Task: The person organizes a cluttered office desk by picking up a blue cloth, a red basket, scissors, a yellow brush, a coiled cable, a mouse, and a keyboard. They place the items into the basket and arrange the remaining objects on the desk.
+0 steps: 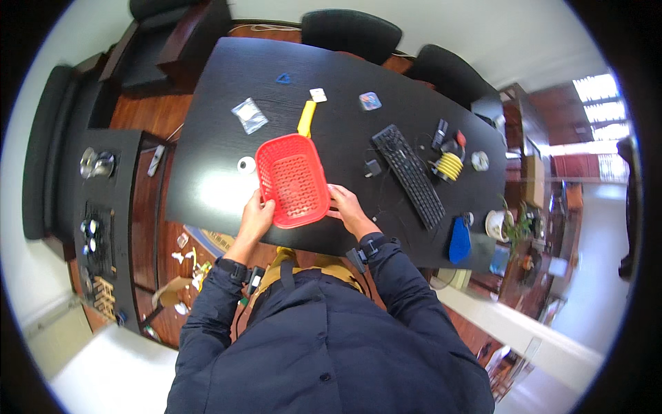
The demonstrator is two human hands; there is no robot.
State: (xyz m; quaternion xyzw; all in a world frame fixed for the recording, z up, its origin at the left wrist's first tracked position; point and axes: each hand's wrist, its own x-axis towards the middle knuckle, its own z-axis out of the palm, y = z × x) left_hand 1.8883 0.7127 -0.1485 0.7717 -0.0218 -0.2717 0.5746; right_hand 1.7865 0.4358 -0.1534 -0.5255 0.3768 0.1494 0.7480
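A red perforated plastic basket (pixel 296 181) is held by its two sides over the near edge of a black table (pixel 331 72). My left hand (pixel 257 216) grips its lower left rim, with the thumb on the edge. My right hand (pixel 350 208) holds the lower right side; some of its fingers are hidden by the basket. Nothing lies inside the basket. Just beyond it is a yellow object (pixel 306 119), possibly a handle, beside a small white square (pixel 318 95). A white roll (pixel 246 165) stands left of the basket, and a clear plastic bag (pixel 250 115) lies farther back.
On the table are a black keyboard (pixel 409 177), a black plug adapter (pixel 372 167), a yellow coiled item (pixel 448 166), a blue cloth-like piece (pixel 459 240) and a potted plant (pixel 497 224). Black chairs (pixel 351 33) line the far side. A dark cabinet (pixel 107 207) stands left.
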